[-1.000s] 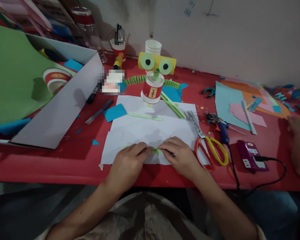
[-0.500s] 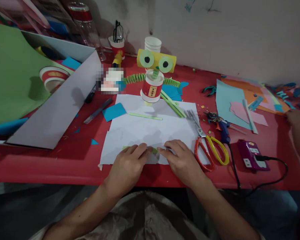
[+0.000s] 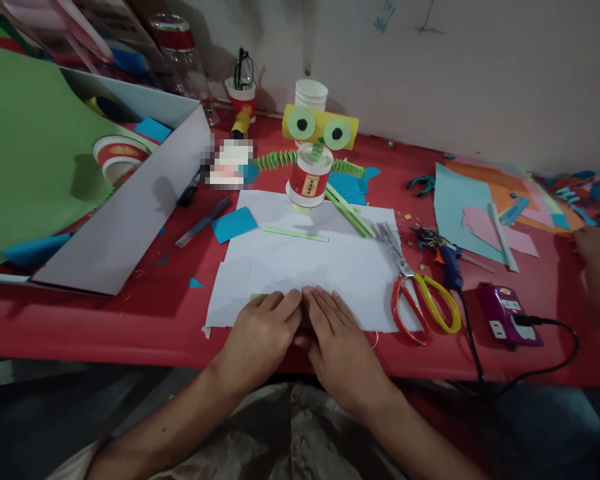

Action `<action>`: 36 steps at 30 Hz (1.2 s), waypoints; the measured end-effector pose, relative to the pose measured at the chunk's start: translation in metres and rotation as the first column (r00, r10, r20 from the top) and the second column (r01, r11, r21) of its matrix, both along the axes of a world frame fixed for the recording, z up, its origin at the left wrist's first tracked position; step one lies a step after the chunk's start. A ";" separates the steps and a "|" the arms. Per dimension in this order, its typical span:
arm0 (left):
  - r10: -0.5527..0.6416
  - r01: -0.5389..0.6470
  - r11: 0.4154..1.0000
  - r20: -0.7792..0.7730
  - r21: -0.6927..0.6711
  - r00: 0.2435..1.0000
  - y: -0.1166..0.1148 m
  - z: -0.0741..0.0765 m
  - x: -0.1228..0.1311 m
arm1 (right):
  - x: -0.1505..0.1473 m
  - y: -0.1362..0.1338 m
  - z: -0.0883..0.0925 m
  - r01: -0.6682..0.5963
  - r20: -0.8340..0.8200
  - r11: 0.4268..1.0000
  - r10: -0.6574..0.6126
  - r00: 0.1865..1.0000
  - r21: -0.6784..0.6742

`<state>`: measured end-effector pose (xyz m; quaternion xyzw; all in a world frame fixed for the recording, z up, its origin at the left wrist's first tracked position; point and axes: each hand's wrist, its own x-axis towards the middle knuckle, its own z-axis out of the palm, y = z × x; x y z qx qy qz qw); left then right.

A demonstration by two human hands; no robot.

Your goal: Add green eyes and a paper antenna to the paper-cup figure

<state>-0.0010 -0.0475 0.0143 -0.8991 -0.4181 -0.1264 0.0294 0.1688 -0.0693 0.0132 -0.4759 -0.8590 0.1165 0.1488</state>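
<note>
My left hand [image 3: 265, 333] is closed, its fingertips on a green paper strip [image 3: 258, 297] near the front edge of a white sheet [image 3: 290, 267]. Just beside it, my right hand [image 3: 337, 340] has its fingers bent together over the same strip, thumb tucked underneath, and meets the left fingertips. Most of the strip is hidden under both hands. Behind them stands a paper-cup figure [image 3: 307, 180] with a yellow head tube and folded green arms. A thin green strip [image 3: 295, 234] lies on the sheet, and more green strips [image 3: 351, 212] lie by the cup.
Scissors [image 3: 405, 267] lie right of the sheet, beside a blue glue gun [image 3: 450, 263] and a purple power adapter [image 3: 507, 317] with its cord. An open white box [image 3: 130, 220] fills the left. Another person's hand [image 3: 597, 260] is at the far right.
My right hand has moved left against my left hand and now covers the strip's right part. The view has shifted slightly.
</note>
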 end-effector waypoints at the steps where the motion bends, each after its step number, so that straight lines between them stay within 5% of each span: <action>1: -0.002 0.002 1.000 -0.008 -0.015 1.000 0.000 0.000 -0.002 | -0.002 -0.002 -0.003 -0.014 0.028 1.000 0.015 0.999 -0.017; 31: -0.037 0.029 0.998 0.133 0.061 0.990 0.004 0.002 -0.054 | -0.009 -0.007 -0.005 0.065 0.125 0.996 -0.073 0.989 0.067; 36: 0.068 -0.068 0.998 0.162 -0.002 0.984 -0.003 -0.003 -0.061 | -0.009 -0.007 -0.006 0.066 0.130 0.995 -0.075 0.989 0.069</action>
